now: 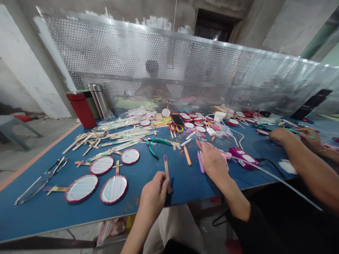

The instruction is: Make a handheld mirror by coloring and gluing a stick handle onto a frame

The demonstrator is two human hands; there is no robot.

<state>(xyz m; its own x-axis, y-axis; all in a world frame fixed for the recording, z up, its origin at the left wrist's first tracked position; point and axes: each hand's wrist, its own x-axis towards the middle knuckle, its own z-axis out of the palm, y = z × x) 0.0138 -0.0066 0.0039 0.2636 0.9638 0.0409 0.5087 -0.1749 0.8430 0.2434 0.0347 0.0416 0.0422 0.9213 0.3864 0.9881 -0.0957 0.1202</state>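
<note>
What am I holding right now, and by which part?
Your left hand pinches a wooden stick by its lower end. Your right hand holds nothing; it lies open beside a purple stick.

Surroundings: bare concrete workshop.
We see a blue desk (39,211) backed by a perforated metal screen (106,53), grey concrete walls (291,21) with a dark opening (212,24), and a grey floor (39,137) at left.

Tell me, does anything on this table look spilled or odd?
Nothing looks broken or spilled. The sticks lie strewn at all angles across the table, unsorted. The left hand holds one stick; the right hand rests flat by a purple stick.
</note>
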